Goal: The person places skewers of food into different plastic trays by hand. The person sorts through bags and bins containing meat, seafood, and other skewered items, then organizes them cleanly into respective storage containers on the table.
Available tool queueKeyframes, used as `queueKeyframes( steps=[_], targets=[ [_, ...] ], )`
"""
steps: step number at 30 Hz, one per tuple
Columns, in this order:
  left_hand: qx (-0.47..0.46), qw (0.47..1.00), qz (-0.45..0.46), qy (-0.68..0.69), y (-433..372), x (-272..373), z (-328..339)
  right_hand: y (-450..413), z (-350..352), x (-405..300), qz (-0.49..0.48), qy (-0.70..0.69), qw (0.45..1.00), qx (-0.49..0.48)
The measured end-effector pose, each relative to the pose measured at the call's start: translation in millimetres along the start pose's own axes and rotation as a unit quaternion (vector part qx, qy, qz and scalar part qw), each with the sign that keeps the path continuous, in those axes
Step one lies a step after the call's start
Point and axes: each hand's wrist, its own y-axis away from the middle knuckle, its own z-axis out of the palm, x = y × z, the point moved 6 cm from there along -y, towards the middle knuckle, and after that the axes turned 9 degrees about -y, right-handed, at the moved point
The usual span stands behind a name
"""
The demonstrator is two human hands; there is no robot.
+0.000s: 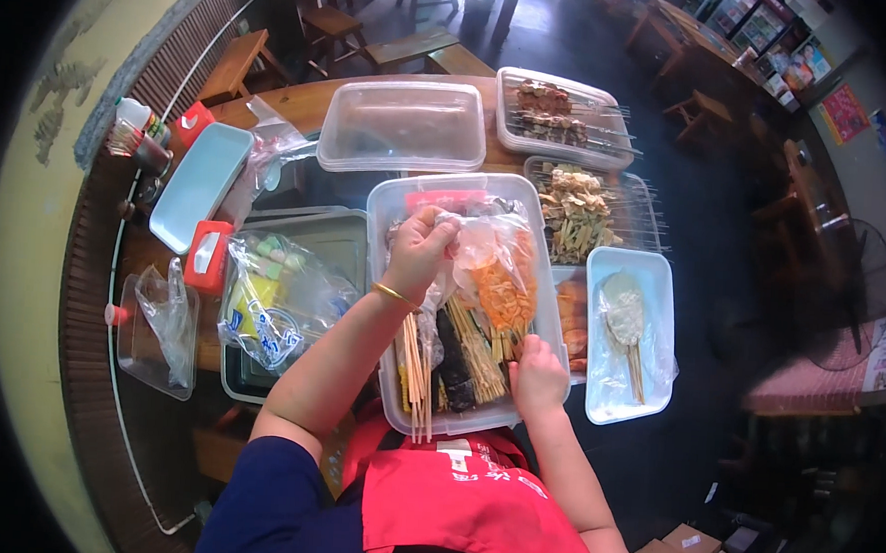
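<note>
A large translucent plastic tub point(381, 198) lies right in front of me, filled with bundles of skewers. My left hand point(423, 245) pinches the gathered edge of a clear plastic bag point(482, 241). Inside that bag are skewers of orange-coated food point(504, 286), their stick ends pointing towards me. At the tub's right side, my right hand point(539, 375) has its fingers around the ends of these sticks. Bare bamboo skewers point(417, 376), a dark bagged bundle point(452, 359) and pale thin skewered food point(477, 346) lie lower in the tub.
On the right, a white tray point(628, 395) holds a battered skewer bundle point(623, 308). Behind it are boxes of vegetable skewers point(575, 216) and meat skewers point(546, 109). A lidded plastic box point(402, 128) stands at the back. Leftward are bagged food point(276, 298), a pale blue tray point(201, 187) and a red tissue box point(208, 257).
</note>
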Motion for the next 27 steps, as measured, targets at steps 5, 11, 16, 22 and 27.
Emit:
queueKeyframes(
  steps=[5, 11, 16, 22, 27],
  targets=[
    [-0.025, 0.999, 0.046, -0.006, 15, 25, -1, -5, 1, 7, 0.089, -0.141, 0.986, 0.014],
    [-0.044, 0.958, 0.203, -0.2, 77, 85, 11, 7, 8, -15, 0.143, -0.532, 0.822, -0.142],
    [-0.111, 0.932, 0.288, -0.19, 148, 152, 29, 27, -8, -36, 0.138, -0.61, 0.775, -0.088],
    [-0.12, 0.849, 0.381, -0.346, 185, 155, -8, 28, -47, -36, 0.031, -0.504, 0.863, 0.005],
    [0.159, 0.9, 0.245, -0.324, 154, 120, -102, 43, -94, -56, -0.076, -0.273, 0.957, 0.06]
  ],
)
